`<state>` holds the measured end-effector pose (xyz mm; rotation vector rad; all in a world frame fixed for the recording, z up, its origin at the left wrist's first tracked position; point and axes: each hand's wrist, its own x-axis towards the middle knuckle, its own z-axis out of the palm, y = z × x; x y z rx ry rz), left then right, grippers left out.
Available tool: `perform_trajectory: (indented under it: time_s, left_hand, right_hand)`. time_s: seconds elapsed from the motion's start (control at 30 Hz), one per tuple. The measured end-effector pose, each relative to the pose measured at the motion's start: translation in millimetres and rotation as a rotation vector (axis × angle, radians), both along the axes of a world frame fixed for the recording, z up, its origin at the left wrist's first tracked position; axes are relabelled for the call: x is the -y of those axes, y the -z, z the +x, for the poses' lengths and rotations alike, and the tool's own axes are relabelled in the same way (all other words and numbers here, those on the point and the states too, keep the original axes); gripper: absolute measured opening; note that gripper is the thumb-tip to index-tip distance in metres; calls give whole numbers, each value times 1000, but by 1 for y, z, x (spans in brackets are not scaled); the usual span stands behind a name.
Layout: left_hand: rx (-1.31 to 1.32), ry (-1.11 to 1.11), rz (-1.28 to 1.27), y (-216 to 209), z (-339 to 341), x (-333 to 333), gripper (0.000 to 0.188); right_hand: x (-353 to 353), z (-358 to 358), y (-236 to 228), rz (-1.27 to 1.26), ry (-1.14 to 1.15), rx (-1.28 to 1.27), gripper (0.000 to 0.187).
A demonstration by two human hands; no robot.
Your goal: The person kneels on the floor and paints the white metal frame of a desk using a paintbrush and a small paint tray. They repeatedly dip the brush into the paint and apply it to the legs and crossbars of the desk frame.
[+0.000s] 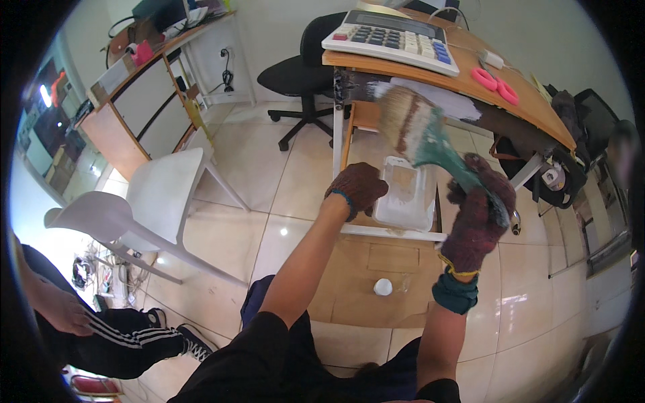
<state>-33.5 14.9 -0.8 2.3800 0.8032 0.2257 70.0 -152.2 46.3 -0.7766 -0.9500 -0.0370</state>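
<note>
My right hand, in a dark red knit glove, is wrapped round the green handle of a wide paintbrush. Its pale bristles point up and left, blurred, in front of the desk's dark front panel. White paint covers part of that panel. My left hand, gloved alike, is closed beside the left edge of a white plastic tray; whether it grips anything is hidden. The tray sits low within the desk frame, with a beige patch showing inside.
On the wooden desktop lie a calculator and pink-handled scissors. Flattened cardboard on the floor bears a small white cap. A white chair, a black swivel chair and another person's leg are leftward.
</note>
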Motion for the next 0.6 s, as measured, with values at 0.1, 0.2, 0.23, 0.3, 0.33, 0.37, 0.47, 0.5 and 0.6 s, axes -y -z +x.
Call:
perform_trajectory:
  time_s: [0.1, 0.2, 0.23, 0.3, 0.33, 0.37, 0.47, 0.5, 0.6]
  left_hand:
    - [-54, 224, 388, 17, 3, -10, 19]
    - [-86, 337, 696, 14, 1, -8, 16]
    - [-46, 332, 697, 20, 1, -10, 16]
    - [-17, 249, 513, 24, 3, -11, 16]
    - [-29, 170, 330, 22, 7, -10, 17]
    - [-41, 92, 147, 21, 8, -9, 17]
    - [-10, 145, 233, 30, 7, -17, 17]
    - [-3, 167, 259, 33, 9, -18, 17]
    - [-25, 118, 191, 25, 5, -15, 18]
  right_hand:
    - [17, 6, 0, -11, 129, 18, 30]
    - [22, -5, -1, 11, -3, 11, 30]
    - [12, -16, -7, 57, -31, 39, 28]
    - [-4, -31, -10, -21, -26, 67, 29]
    - [-10, -34, -11, -61, -21, 82, 30]
    - [-13, -28, -8, -76, -12, 95, 31]
    - [-7, -22, -14, -52, 100, 79, 35]
    - [-4, -14, -11, -19, 107, 50, 38]
    - [16, -3, -9, -108, 176, 54, 38]
